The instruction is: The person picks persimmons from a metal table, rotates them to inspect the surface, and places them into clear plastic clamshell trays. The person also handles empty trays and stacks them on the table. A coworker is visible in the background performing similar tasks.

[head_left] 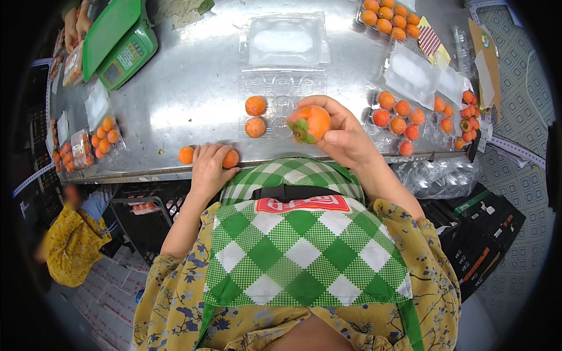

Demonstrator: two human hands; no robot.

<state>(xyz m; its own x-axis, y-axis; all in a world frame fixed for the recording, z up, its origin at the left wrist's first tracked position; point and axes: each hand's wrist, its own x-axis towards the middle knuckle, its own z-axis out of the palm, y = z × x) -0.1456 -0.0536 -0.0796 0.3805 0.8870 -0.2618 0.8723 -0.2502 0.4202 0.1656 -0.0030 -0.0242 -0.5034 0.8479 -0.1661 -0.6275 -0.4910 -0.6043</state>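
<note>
In my right hand (349,137) is an orange persimmon (317,121), held between thumb and fingers with its green leafy calyx facing left. It hangs just over the right side of an opened clear plastic clamshell (305,83) with round hollows. Two persimmons (255,106) sit in the tray's left column, one behind the other. At the table's front edge, my left hand (209,169) is curled down, with a persimmon (230,159) between its thumb and forefinger. Another persimmon (185,155) lies against its outer side. The left fingertips are partly hidden.
The metal table (193,82) carries a green scale (126,55) at the far left, near another person's hands (76,26). Filled persimmon trays (398,120) stand to the right, others (105,137) to the left. Another person's yellow sleeve (73,245) shows at lower left.
</note>
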